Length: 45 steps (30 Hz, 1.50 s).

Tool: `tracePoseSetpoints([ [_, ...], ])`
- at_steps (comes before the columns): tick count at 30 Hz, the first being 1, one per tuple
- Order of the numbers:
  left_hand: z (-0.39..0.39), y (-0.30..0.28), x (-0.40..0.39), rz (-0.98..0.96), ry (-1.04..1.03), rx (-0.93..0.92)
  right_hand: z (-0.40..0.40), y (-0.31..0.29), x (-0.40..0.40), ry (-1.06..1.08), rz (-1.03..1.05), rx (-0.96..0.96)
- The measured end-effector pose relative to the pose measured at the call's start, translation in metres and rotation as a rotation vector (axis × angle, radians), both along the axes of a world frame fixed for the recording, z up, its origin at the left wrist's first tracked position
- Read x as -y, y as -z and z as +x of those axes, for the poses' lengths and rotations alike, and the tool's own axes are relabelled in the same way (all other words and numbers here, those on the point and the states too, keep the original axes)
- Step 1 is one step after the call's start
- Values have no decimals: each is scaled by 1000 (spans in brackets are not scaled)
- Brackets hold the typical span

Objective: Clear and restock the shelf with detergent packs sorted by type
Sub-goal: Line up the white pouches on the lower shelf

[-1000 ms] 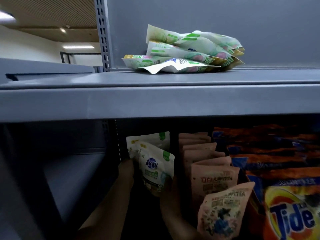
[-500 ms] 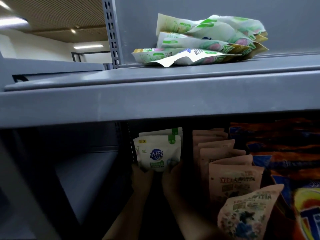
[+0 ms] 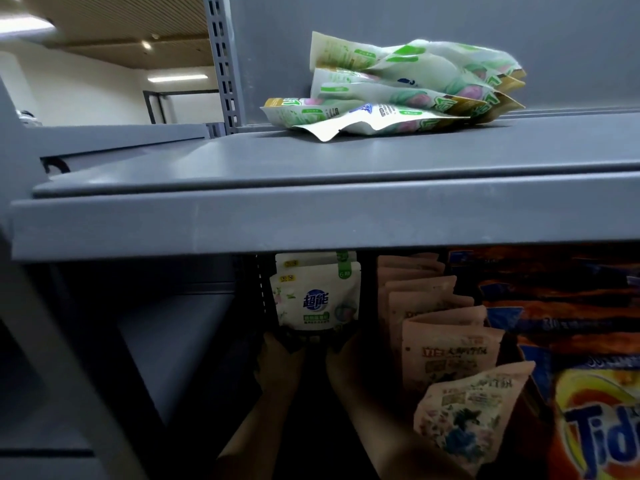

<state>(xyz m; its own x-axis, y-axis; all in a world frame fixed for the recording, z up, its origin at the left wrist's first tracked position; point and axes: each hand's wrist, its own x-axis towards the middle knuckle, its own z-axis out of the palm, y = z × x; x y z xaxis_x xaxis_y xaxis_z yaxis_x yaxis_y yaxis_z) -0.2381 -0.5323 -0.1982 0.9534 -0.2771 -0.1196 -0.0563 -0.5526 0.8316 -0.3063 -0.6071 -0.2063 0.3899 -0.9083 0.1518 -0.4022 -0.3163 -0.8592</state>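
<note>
White-green detergent pouch (image 3: 317, 301) is gripped at its bottom corners by left hand (image 3: 277, 358) and right hand (image 3: 343, 355); open shelf room lies left of them.

Both hands sit in deep shadow under the upper shelf (image 3: 346, 209); left hand (image 3: 277, 362) and right hand (image 3: 346, 362) reach the white pack (image 3: 315, 299) at its bottom corners, finger pose unreadable. Pack's lower edge lost in the dark, a second pack behind it mostly covered. Tide bag (image 3: 595, 427) cut by the right edge. Pink packs (image 3: 450, 348) overlap, print too blurred to read.
</note>
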Motion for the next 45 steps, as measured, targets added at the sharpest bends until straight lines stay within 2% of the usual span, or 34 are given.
tracePoseSetpoints([
  [3,15,26,-1,72,17,-34,-22,-9,-4,-152,-18,-136],
  [5,-6,-1,-16,131,-5,-66,-34,-14,-10,-246,19,-216],
  [9,-50,-51,-42,186,-2,-50,-64,-36,-30,-388,217,-237],
  [16,-119,-114,-83,260,12,110,-134,-113,-62,-488,46,-302],
  [19,-156,-148,-100,185,-1,260,-163,-139,-75,-548,-30,-405],
  [21,-186,-177,-109,115,-69,342,-186,-159,-82,-511,-121,-364],
  [25,-236,-237,-115,1,-139,664,-231,-211,-94,-381,-359,-118],
  [29,-253,-289,-110,-137,-146,864,-255,-259,-94,-331,-495,124],
  [32,-241,-328,-97,-169,-123,905,-256,-297,-71,-260,-529,238],
  [35,-217,-356,-80,-93,-102,859,-244,-327,-41,-261,-390,318],
  [39,-182,-377,-55,-32,-25,829,-226,-358,1,-208,-300,257],
  [45,-134,-399,-13,28,83,843,-201,-384,65,-41,-446,1],
])
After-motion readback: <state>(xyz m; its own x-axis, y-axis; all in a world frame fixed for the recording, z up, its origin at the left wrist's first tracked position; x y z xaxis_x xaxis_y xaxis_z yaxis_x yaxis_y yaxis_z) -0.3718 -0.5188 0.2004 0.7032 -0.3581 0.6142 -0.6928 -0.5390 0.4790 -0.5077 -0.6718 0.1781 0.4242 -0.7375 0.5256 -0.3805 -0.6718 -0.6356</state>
